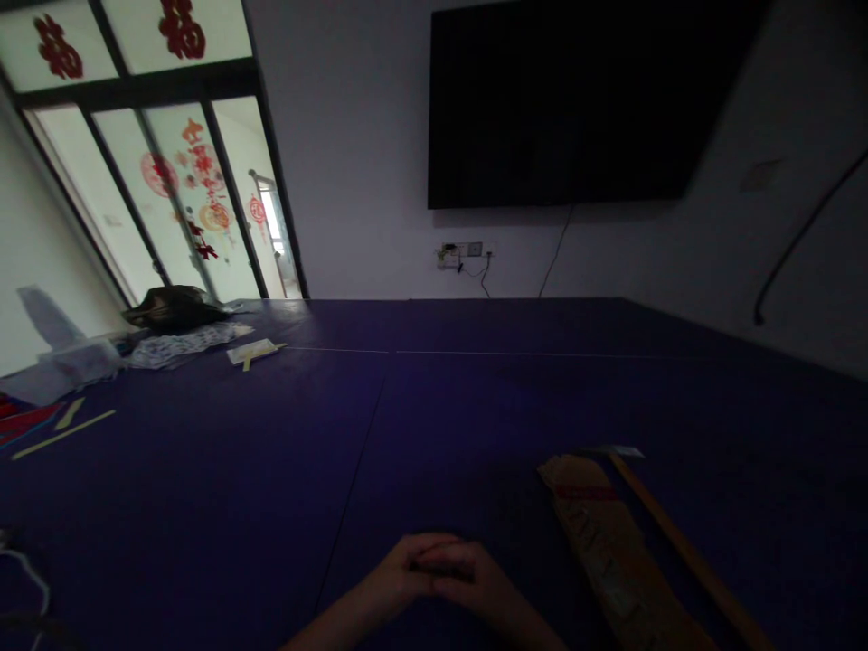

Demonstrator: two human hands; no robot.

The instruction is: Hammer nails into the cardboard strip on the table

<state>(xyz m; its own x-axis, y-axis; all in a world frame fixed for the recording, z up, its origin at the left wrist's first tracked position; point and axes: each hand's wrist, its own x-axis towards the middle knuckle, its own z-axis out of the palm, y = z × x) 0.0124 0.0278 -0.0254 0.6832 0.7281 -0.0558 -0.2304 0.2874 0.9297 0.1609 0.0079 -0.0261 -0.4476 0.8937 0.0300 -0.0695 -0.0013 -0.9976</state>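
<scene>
My left hand (407, 571) and my right hand (483, 579) meet at the bottom middle, over the dark blue table (440, 434). Their curled fingers touch and partly overlap, with a small dark gap between them. No object shows in either hand. To the right of my right hand, apart from it, lies a long brown paper package (603, 542) with a reddish band near its far end. A long wooden strip (684, 547) runs beside the package. At the strip's far end is a thin, pale flat piece (620, 450), too dim to name.
At the far left lie a black bag (176, 307), crumpled patterned plastic (186, 345), a small white packet (254, 351) and a yellowish strip (64, 435). A white cord (33, 579) is at lower left. A large black screen (562, 108) hangs on the wall.
</scene>
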